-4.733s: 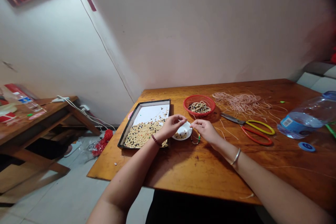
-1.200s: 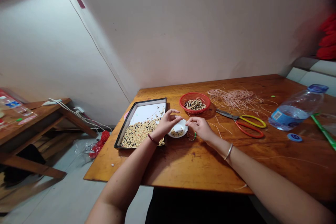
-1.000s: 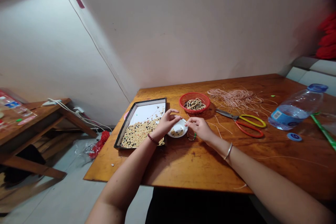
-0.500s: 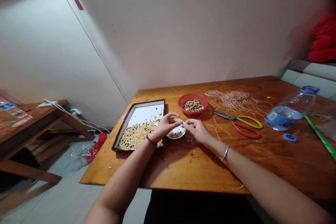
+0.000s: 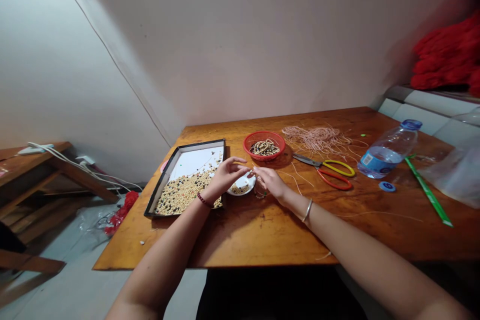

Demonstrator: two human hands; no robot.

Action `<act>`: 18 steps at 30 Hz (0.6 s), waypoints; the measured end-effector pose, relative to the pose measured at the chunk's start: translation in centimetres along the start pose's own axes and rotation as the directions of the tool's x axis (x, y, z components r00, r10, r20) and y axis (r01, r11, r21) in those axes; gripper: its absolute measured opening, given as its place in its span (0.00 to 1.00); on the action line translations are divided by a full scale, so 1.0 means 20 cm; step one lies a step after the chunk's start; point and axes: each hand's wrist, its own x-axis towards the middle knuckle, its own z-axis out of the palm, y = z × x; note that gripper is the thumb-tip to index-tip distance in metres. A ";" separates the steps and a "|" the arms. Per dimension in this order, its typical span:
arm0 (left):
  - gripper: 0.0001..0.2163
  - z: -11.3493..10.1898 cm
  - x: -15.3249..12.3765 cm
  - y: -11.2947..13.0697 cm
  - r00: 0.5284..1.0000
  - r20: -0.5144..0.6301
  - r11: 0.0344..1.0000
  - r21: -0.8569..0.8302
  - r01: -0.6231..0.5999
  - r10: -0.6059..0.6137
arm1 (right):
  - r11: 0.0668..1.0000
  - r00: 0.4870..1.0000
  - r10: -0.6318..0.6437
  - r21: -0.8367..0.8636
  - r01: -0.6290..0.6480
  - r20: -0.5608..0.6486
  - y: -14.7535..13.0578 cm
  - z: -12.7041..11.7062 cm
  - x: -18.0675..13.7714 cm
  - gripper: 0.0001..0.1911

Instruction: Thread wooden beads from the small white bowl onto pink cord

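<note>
Live from the surface (image 5: 262,240), the plate (image 5: 247,183) is our center, with twelve o'clock at the far edge. The left hand (image 5: 225,175) comes in over the tray at nine, and the right hand (image 5: 270,182) sits at three, fingertips meeting above the plate. The tray (image 5: 162,177) lies just beside the plate at nine, with beads (image 5: 183,195) spread inside. A bead strand (image 5: 260,191) rests just off the plate at four. The basket (image 5: 264,155) sits at twelve, holding more beads (image 5: 264,147). Cord (image 5: 315,139) is heaped at two, scissors (image 5: 330,172) lie at three, and further out come the bottle (image 5: 386,155), cap (image 5: 387,186) and stick (image 5: 427,195).
</note>
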 end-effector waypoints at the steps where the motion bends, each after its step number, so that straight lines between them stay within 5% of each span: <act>1: 0.19 0.00 0.00 0.00 1.000 -0.005 1.000 0.019 -0.007 0.007 | 1.000 1.000 0.006 0.011 -0.006 0.001 0.00 0.00 0.00 0.24; 9: 0.18 0.01 0.00 0.01 0.999 -0.014 0.993 0.116 -0.030 0.032 | 0.997 0.995 0.063 0.055 -0.059 -0.072 0.01 -0.01 0.01 0.25; 18: 0.16 0.02 0.00 0.03 0.975 -0.167 0.960 0.264 -0.098 0.145 | 0.998 0.995 -0.049 -0.035 0.047 -0.082 0.00 -0.01 0.00 0.24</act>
